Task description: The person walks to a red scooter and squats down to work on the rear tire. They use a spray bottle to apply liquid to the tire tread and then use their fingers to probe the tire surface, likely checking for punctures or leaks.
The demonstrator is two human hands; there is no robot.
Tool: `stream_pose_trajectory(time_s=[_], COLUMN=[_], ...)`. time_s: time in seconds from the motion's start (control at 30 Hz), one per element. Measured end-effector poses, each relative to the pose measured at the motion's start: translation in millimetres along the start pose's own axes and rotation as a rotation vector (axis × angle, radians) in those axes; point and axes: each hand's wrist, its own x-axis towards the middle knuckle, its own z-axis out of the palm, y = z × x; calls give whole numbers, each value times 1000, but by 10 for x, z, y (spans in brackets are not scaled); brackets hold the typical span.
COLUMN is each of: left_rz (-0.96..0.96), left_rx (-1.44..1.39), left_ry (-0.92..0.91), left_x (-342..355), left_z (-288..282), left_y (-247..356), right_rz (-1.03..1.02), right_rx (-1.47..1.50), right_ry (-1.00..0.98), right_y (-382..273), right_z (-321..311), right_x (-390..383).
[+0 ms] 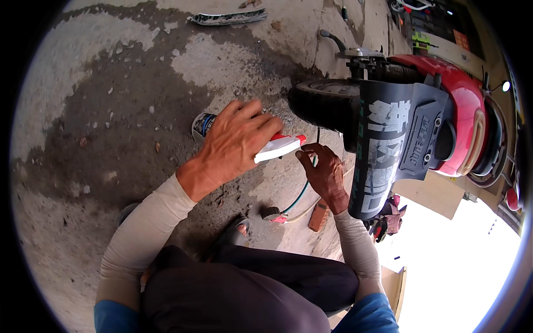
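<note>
My left hand point(239, 139) is wrapped around a spray bottle with a white and red trigger head point(277, 148); part of its dark body point(202, 125) shows beyond the hand. My right hand point(325, 175) has its fingertips drawn together just beside the red nozzle tip; I cannot make out what they hold. A thin hose point(302, 193) runs down from near my right hand toward a small red and grey fitting point(276, 216). The black rear tyre point(313, 108) and grey mudguard point(383, 144) of a red scooter point(463, 111) are just right of my hands.
A loose curved strip point(227, 16) lies on the stained concrete floor point(100, 83) at the top. An orange brick-like block point(319, 215) lies below my right hand, near my sandalled foot point(239, 230). Behind the scooter are other vehicle parts point(411, 6) and a bright opening at the lower right.
</note>
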Motion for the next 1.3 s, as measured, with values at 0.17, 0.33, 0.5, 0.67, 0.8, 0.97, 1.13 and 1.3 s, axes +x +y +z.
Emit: stream_pose_trajectory(time_s=[0.17, 0.33, 0.5, 0.67, 0.8, 0.97, 1.13, 1.3], left_rz=[14, 25, 12, 37, 35, 55, 25, 67], left_rx=[2, 24, 84, 58, 77, 79, 97, 41], left_ry=[8, -6, -33, 27, 37, 40, -2, 45], left_x=[30, 40, -41, 52, 49, 86, -22, 101], left_z=[25, 47, 42, 100, 85, 93, 78, 44], left_y=[-6, 4, -25, 34, 19, 47, -23, 59], right_rz=[-294, -281, -551, -933, -954, -907, -871, -757], right_rx=[-32, -161, -166, -270, -243, -275, -261, -389], right_ry=[-509, -419, 326, 451, 322, 282, 468, 243], right_y=[-564, -1297, -1556, -1723, -1728, -1878, -1881, -2059], right_z=[-284, -1020, -1391, -1780, -1766, -1798, -1568, -1768], right_x=[-433, -648, -1022, -960, -967, -1002, -1002, -1089])
